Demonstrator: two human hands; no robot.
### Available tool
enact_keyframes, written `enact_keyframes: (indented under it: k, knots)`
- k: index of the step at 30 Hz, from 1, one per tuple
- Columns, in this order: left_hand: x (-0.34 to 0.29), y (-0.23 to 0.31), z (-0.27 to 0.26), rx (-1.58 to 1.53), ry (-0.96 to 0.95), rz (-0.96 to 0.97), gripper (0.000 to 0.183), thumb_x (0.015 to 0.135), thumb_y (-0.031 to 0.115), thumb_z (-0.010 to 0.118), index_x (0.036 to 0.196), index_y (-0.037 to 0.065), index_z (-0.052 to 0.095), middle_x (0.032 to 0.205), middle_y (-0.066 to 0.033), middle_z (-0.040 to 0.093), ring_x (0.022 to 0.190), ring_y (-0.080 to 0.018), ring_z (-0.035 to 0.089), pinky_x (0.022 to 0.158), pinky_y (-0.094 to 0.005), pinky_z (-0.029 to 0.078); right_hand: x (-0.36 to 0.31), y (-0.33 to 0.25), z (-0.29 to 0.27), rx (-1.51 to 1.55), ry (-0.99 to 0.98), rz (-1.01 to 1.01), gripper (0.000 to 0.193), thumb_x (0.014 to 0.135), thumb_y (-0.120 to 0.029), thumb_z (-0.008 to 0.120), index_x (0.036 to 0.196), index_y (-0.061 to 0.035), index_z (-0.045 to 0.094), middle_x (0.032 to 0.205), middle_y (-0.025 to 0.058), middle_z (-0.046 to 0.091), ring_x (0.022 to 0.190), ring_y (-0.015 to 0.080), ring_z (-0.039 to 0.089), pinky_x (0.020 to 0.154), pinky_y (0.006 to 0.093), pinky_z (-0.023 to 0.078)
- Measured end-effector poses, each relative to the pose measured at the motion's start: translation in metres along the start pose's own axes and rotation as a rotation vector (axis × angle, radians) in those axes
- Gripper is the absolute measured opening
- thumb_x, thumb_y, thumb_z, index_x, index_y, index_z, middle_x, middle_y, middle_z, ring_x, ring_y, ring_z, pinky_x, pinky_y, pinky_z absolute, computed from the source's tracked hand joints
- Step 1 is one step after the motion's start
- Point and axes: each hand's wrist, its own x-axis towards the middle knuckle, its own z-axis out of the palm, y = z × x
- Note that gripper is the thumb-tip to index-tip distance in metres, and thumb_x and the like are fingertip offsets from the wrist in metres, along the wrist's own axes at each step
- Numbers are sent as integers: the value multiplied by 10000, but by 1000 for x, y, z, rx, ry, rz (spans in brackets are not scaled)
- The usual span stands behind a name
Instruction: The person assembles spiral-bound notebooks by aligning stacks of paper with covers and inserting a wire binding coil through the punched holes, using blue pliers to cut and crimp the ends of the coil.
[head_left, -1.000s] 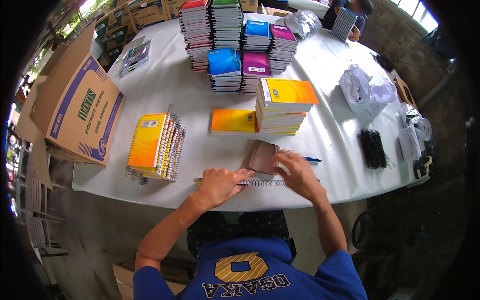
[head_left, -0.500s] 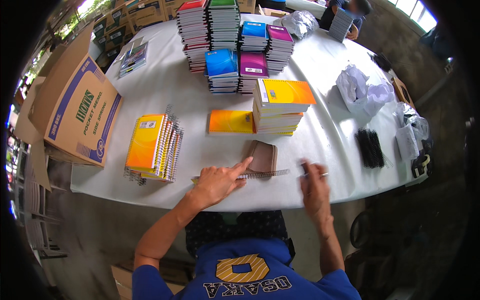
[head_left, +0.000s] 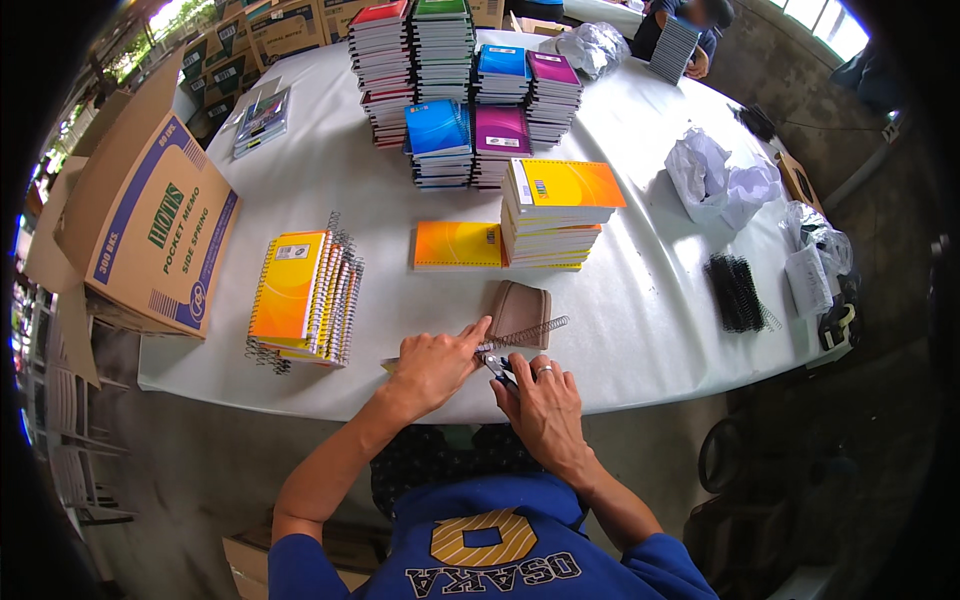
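Note:
My left hand [head_left: 432, 372] presses down over a small notebook, most of it hidden, with a yellow corner [head_left: 389, 365] showing at the wrist. Its index finger stretches along a loose wire coil [head_left: 535, 334], which sticks out to the right past the notebook. Behind the coil lies a brown, padded-looking block [head_left: 520, 308], which the coil partly crosses. My right hand [head_left: 545, 402] is closed round a pair of pliers [head_left: 497, 368] with dark handles. The jaws are at the coil, just beside my left fingertips; whether they bite on the wire cannot be made out.
Spiral-bound orange notebooks [head_left: 290, 290] are piled at left beside an open carton [head_left: 160, 225]. Ahead stand unbound yellow-orange notebooks [head_left: 565, 185] and tall stacks of coloured notebooks [head_left: 440, 130]. Black coils [head_left: 738, 292] and plastic bags [head_left: 722, 180] lie at right. Another person [head_left: 690, 40] holds notebooks across the table.
My right hand has swung left with the pliers, from the right of the coil to its near side. The coil's free end has tilted up. My left hand stays nearly in place.

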Motion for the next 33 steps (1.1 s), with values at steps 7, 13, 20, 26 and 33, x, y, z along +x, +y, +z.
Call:
enact_keyframes:
  k: [7, 13, 20, 26, 33]
  knots:
    - [-1, 5, -1, -2, 43, -20, 600, 925, 372, 597, 1475, 258, 385, 971, -103, 723, 738, -356, 692, 656, -504, 549, 0, 1, -9, 244, -203, 146, 258, 944, -291, 607, 894, -49, 532, 715, 164, 605, 615, 376, 625, 543, 463, 489]
    - [-1, -9, 5, 42, -27, 136, 645, 901, 483, 586, 1484, 350, 344, 1227, -8, 665, 757, -331, 705, 664, -480, 583, 23, 111, -33, -122, 101, 261, 279, 972, -315, 569, 870, -57, 541, 687, 157, 613, 580, 368, 606, 514, 454, 469]
    - [-22, -22, -5, 92, 149, 303, 854, 780, 491, 692, 1509, 250, 317, 1152, -52, 662, 865, -293, 678, 716, -417, 571, 60, 122, -23, 115, -339, -188, 612, 676, -358, 848, 1181, -103, 614, 1478, 189, 369, 1380, 370, 336, 1141, 467, 293]
    - [-23, -31, -8, 166, 228, 125, 998, 701, 477, 751, 1530, 204, 267, 1053, -116, 652, 877, -286, 670, 714, -385, 562, 117, 97, -3, 485, -662, -358, 419, 811, -330, 757, 1155, -127, 631, 1369, 144, 507, 1256, 337, 497, 1057, 446, 406]
    - [-20, -40, 1, 139, 310, 115, 984, 707, 444, 763, 1530, 216, 274, 1013, -118, 651, 837, -276, 676, 683, -383, 552, 126, 86, -2, 977, -942, -346, 461, 891, -395, 664, 1250, -107, 638, 1210, 86, 663, 1127, 246, 618, 951, 390, 486]
